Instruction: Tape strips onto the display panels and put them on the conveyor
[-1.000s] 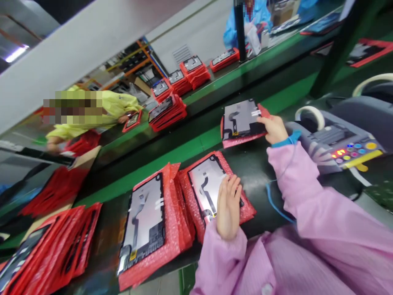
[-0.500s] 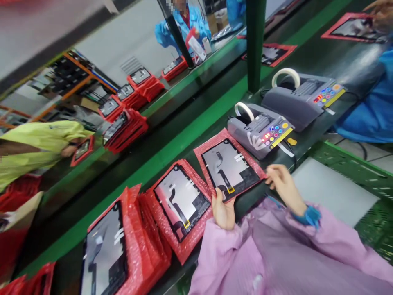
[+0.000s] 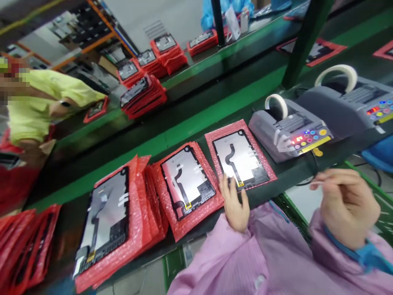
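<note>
Bench (image 3: 66, 229): right hand (image 3: 350, 209) has moved away from the panel's (image 3: 241, 157) corner.
Panel: on red wrap (image 3: 225, 131), beside the tape machine (image 3: 290, 135); apparently being steadied.
Right hand: fingertips pinched, on what I cannot tell; next move likely calls for careful reach back.
Left hand (image 3: 235, 207): spread over the panel's near edge.

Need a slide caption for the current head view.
Left hand at the near edge of a panel on red bubble wrap beside a tape dispenser; right hand held apart.

orange-framed shelving (image 3: 82, 50) stands beside a pale wall (image 3: 132, 16).
</note>
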{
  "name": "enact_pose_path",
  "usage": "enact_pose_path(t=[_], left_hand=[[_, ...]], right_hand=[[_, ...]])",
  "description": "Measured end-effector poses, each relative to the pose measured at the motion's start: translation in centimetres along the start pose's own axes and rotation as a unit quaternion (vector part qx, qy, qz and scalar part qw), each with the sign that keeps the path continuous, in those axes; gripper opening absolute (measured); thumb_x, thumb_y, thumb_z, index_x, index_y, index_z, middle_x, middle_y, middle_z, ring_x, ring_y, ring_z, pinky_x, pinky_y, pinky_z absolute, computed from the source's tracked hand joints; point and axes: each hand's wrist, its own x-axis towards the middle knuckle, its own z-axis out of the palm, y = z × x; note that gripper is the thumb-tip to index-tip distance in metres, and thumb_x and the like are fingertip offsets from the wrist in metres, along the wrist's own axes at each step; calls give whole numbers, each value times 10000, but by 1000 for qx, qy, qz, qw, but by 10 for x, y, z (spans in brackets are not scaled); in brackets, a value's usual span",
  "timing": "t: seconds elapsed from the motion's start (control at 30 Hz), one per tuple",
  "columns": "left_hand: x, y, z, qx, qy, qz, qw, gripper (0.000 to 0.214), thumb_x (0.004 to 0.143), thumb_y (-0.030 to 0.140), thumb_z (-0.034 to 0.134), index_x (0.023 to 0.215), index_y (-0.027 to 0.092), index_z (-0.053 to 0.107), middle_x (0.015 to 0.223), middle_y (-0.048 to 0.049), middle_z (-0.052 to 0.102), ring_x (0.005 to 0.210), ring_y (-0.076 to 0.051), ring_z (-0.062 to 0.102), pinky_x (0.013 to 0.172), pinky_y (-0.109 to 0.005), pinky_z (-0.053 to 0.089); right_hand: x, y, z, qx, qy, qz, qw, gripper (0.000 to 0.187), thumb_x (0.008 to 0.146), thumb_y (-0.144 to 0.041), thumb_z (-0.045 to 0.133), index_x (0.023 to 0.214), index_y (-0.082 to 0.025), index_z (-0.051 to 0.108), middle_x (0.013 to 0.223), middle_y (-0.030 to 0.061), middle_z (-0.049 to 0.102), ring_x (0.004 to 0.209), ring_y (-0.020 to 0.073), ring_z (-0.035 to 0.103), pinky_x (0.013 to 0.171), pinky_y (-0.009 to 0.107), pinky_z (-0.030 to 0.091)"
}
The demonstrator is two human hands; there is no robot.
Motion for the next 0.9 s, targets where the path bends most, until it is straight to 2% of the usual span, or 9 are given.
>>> enact_pose_path(t=[0.07,0.17,0.27,0.4,0.5,0.63,0.73,0.8,0.9], left_hand=[[3,4,-3,23,-21,45,999,326,993,284,452,1271,194,596,1378,-164,558,1385,-274,445,1162,-489,353],[17,10,-7,-59,15,6,998,297,1024,325,396,1180,186,607,1196,-139,628,1175,-237,574,1045,-433,456],[34,14,-8,-176,50,-43,982,335,1041,388,347,1148,194,598,1130,-113,624,1058,-200,606,951,-370,501],[51,13,-7,-177,44,-69,981,279,971,441,538,884,199,648,996,-74,605,1000,-193,604,903,-337,498],[57,8,-4,-192,64,-92,975,302,957,429,566,776,196,629,937,-58,590,942,-178,602,838,-309,501],[61,4,0,-225,102,-124,961,297,956,426,570,787,190,637,929,-51,578,903,-162,597,781,-280,498],[64,2,2,-202,107,-134,964,303,960,420,562,785,187,643,920,-52,593,902,-164,598,815,-291,493],[64,1,3,-182,93,-136,969,271,965,419,547,887,191,670,957,-63,605,939,-175,604,832,-300,499],[59,-2,5,-148,82,-137,976,357,961,386,543,1269,210,585,1100,-93,603,1008,-190,600,822,-310,518]], right_hand=[[23,-21,11,-31,-272,-79,959,67,909,-299,619,880,-243,594,1018,57,613,867,181,611,744,340,506],[67,-39,59,-117,-534,-153,823,122,956,-294,518,875,-209,549,918,55,626,779,167,594,706,310,465],[93,-45,116,-211,-660,-187,697,182,959,-234,436,806,-196,528,848,53,620,758,173,573,679,301,404],[98,-46,156,-267,-704,-193,629,138,911,-198,466,800,-188,548,894,65,639,797,183,579,690,299,377],[96,-38,164,-273,-703,-174,634,68,886,-232,534,857,-186,577,916,67,650,780,184,575,686,299,376],[90,-16,168,-208,-622,-115,746,331,855,-337,633,1132,-171,563,1019,88,654,825,197,596,730,312,431],[85,-1,171,-115,-624,-78,769,218,885,-359,603,1002,-174,600,982,80,657,829,185,600,771,317,457],[86,7,173,-69,-625,-64,775,170,919,-325,544,847,-181,600,918,69,650,831,180,594,785,320,456],[95,17,177,-54,-591,-60,803,175,921,-307,540,811,-184,597,925,73,638,873,194,579,808,342,443]])
